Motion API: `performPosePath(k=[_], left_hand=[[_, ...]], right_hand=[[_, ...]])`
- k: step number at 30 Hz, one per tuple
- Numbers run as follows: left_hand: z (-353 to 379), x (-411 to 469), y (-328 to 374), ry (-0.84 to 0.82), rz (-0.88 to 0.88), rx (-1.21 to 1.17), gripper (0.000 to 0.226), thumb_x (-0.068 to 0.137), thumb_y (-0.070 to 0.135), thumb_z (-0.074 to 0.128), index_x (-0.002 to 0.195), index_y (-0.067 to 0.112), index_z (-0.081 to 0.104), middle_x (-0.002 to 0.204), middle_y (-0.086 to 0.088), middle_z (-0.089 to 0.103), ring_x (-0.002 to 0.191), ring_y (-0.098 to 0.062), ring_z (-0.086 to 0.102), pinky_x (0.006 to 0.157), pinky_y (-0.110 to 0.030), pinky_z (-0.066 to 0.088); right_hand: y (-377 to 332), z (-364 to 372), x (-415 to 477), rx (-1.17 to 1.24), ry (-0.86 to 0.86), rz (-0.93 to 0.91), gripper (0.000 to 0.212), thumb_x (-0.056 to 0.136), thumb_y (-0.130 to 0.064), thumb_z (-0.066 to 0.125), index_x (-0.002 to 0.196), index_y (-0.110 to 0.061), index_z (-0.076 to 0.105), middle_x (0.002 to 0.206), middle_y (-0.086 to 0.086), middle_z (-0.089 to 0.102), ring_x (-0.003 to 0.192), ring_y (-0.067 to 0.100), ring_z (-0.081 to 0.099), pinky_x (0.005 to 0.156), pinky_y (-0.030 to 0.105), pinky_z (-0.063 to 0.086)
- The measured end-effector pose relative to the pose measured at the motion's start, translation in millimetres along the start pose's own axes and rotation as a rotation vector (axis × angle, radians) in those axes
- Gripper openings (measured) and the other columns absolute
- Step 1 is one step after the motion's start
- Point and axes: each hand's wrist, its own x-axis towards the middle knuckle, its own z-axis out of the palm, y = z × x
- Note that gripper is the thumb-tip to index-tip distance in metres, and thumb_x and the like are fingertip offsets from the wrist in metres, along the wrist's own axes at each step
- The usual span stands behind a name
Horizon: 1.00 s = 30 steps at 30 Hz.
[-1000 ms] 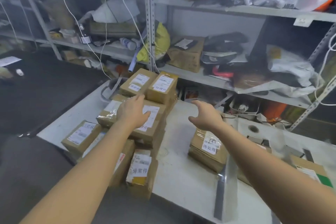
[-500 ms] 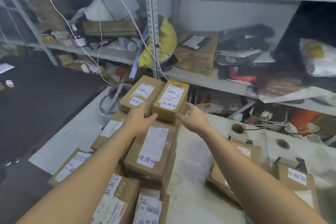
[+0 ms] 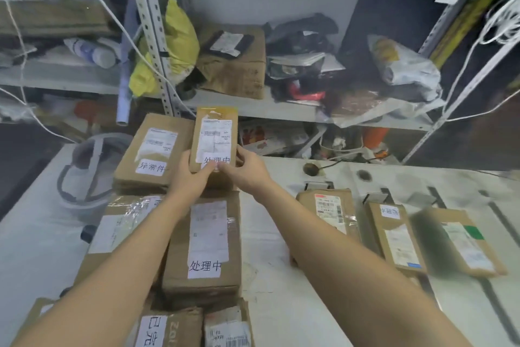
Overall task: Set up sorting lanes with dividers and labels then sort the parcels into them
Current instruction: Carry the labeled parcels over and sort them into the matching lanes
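Observation:
Both hands hold one small brown parcel (image 3: 215,132) with a white shipping label and a handwritten tag, tilted up at the far end of the pile. My left hand (image 3: 189,177) grips its near left corner, thumb on the tag. My right hand (image 3: 244,170) grips its near right corner. Beside it on the left lies a second tagged parcel (image 3: 153,149). Below the hands sits a larger tagged parcel (image 3: 205,242), with more parcels stacked around and under it. Three parcels lie in a row to the right: one (image 3: 329,210), another (image 3: 394,234) and a third (image 3: 461,242).
The white table (image 3: 281,276) carries all the parcels and has two round cable holes (image 3: 311,169). Dark slots or strips (image 3: 503,220) run along its right part. A metal shelf rack (image 3: 157,45) full of boxes, bags and cables stands right behind. A grey round object (image 3: 81,175) lies at the left.
Both hands reached forward from above the pile and closed on the far right small parcel, which now tilts up. The view has moved closer to the shelf.

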Motion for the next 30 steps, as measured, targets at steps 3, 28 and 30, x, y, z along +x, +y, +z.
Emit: performPosePath(k=[3, 28, 30], left_hand=[[-3, -8, 9, -0.035, 0.102, -0.046, 0.047, 0.093, 0.032, 0.065, 0.136, 0.029, 0.046, 0.12, 0.012, 0.059, 0.107, -0.009, 0.055, 0.084, -0.025, 0.043], [223, -217, 94, -0.384, 0.33, -0.029, 0.041, 0.09, 0.038, 0.067, 0.128, 0.039, 0.05, 0.114, 0.017, 0.061, 0.105, -0.011, 0.06, 0.083, -0.03, 0.052], [252, -239, 95, -0.407, 0.284, -0.032, 0.044, 0.093, 0.033, 0.064, 0.134, 0.031, 0.05, 0.122, 0.012, 0.058, 0.11, -0.013, 0.057, 0.079, -0.024, 0.049]], right_hand=[[-13, -5, -17, 0.035, 0.078, 0.002, 0.055, 0.088, -0.03, 0.071, 0.139, -0.03, 0.052, 0.129, -0.011, 0.065, 0.115, 0.008, 0.057, 0.097, 0.03, 0.049], [117, -243, -243, 0.179, 0.426, 0.038, 0.049, 0.086, -0.029, 0.072, 0.132, -0.03, 0.059, 0.129, -0.011, 0.065, 0.118, 0.01, 0.06, 0.097, 0.034, 0.051], [143, -275, -262, 0.198, 0.385, 0.05, 0.05, 0.086, -0.023, 0.075, 0.133, -0.027, 0.06, 0.126, -0.01, 0.067, 0.115, 0.009, 0.062, 0.097, 0.033, 0.052]])
